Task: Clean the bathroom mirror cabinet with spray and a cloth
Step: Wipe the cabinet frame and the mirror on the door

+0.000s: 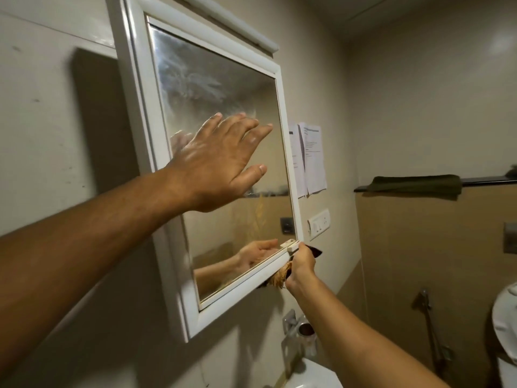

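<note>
The white-framed mirror cabinet (145, 141) hangs on the left wall, its glass smeared with hazy streaks near the top. My left hand (218, 161) lies flat with straight fingers against the middle of the glass. My right hand (300, 266) grips a brown and tan cloth (281, 277) against the underside of the frame's lower right corner, by a small white latch (291, 245). Both hands are mirrored in the glass. No spray bottle is in view.
Paper notices (310, 158) hang on the wall right of the cabinet, with a switch plate (319, 223) below them. A dark towel (414, 184) lies on a black shelf. A tap (296, 331) and white basin (313, 373) sit below; a hose hangs at the right.
</note>
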The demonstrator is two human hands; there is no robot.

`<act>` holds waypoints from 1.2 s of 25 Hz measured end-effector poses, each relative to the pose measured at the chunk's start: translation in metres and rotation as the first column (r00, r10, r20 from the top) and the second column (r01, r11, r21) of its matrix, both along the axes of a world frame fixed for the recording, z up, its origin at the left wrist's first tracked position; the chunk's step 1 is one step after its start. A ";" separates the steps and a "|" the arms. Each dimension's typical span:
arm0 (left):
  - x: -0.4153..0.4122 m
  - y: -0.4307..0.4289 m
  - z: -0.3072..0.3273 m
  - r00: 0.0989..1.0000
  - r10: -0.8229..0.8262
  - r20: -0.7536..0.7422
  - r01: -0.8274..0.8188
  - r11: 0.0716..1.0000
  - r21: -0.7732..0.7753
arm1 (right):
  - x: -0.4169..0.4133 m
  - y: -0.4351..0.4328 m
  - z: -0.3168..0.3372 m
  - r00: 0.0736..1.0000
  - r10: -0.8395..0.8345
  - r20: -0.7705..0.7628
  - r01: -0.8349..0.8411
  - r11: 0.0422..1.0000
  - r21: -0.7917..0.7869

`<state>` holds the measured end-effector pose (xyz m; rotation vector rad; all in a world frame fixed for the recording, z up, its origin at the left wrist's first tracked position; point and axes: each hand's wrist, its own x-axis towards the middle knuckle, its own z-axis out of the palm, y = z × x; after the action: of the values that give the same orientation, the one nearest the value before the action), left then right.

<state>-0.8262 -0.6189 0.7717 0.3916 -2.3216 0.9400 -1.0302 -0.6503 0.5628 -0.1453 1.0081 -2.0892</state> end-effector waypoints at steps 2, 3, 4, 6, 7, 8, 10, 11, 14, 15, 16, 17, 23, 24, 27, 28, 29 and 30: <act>0.018 0.005 -0.003 1.000 -0.024 0.006 0.024 0.999 0.028 | 0.028 0.013 0.009 1.000 0.000 0.016 0.000 1.000 0.001; 0.024 0.007 -0.007 0.999 -0.033 0.014 0.033 0.999 0.033 | 0.042 0.018 0.010 1.000 0.017 0.006 -0.017 0.999 0.031; 0.032 0.009 -0.011 0.999 -0.038 0.022 0.037 0.999 0.036 | 0.057 0.023 0.009 0.999 0.046 -0.008 -0.045 0.997 0.058; 0.047 0.012 -0.022 0.998 -0.042 0.036 0.041 0.998 0.044 | 0.094 0.041 0.008 0.995 0.093 -0.021 -0.091 0.992 0.083; 0.052 0.012 -0.026 0.998 -0.039 0.045 0.036 0.998 0.056 | 0.109 0.048 0.007 0.993 0.119 -0.011 -0.118 0.988 0.101; 0.058 0.014 -0.030 0.998 -0.037 0.053 0.033 0.997 0.067 | 0.124 0.057 0.007 0.989 0.148 -0.007 -0.146 0.984 0.103; 0.068 0.017 -0.039 0.997 -0.043 0.064 0.038 0.996 0.079 | 0.157 0.078 0.015 0.977 0.214 -0.020 -0.212 0.973 0.090; 0.073 0.019 -0.044 0.997 -0.052 0.064 0.046 0.995 0.087 | 0.172 0.087 0.017 0.968 0.245 -0.049 -0.239 0.965 0.105; 0.085 0.024 -0.056 0.995 -0.095 0.039 0.091 0.990 0.110 | 0.203 0.108 0.013 0.923 0.344 -0.174 -0.306 0.928 0.212; 0.089 0.026 -0.059 0.994 -0.107 0.029 0.102 0.988 0.118 | 0.206 0.111 0.009 0.891 0.399 -0.218 -0.337 0.901 0.273; 0.093 0.027 -0.061 0.993 -0.114 0.019 0.111 0.986 0.125 | 0.208 0.115 0.005 0.854 0.455 -0.254 -0.365 0.870 0.331; 0.098 0.028 -0.063 0.993 -0.121 0.015 0.117 0.984 0.136 | 0.205 0.116 -0.001 0.815 0.495 -0.301 -0.374 0.846 0.380; 0.120 0.028 -0.066 0.987 -0.159 -0.034 0.161 0.931 0.327 | 0.180 0.154 0.037 0.686 0.453 -0.569 -0.381 0.890 0.249; 0.121 0.029 -0.066 0.986 -0.158 -0.053 0.167 0.910 0.379 | 0.178 0.158 0.052 0.623 0.415 -0.664 -0.365 0.904 0.223; 0.118 0.029 -0.057 0.967 -0.172 -0.186 0.242 0.850 0.468 | 0.166 0.162 0.094 0.336 0.137 -0.932 -0.162 0.983 0.086; 0.115 0.028 -0.051 0.955 -0.174 -0.238 0.271 0.837 0.475 | 0.160 0.162 0.106 0.287 0.043 -0.957 -0.116 0.993 0.009; 0.113 0.027 -0.045 0.945 -0.169 -0.281 0.291 0.829 0.479 | 0.151 0.158 0.114 0.262 -0.023 -0.965 -0.090 0.995 -0.048; 0.110 0.027 -0.038 0.935 -0.161 -0.317 0.303 0.828 0.472 | 0.145 0.157 0.121 0.265 -0.067 -0.962 -0.061 0.994 -0.086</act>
<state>-0.7165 -0.5923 0.7340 0.4021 -2.2744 0.1157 -0.8854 -0.4937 0.6843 -1.7027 1.5447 -1.9304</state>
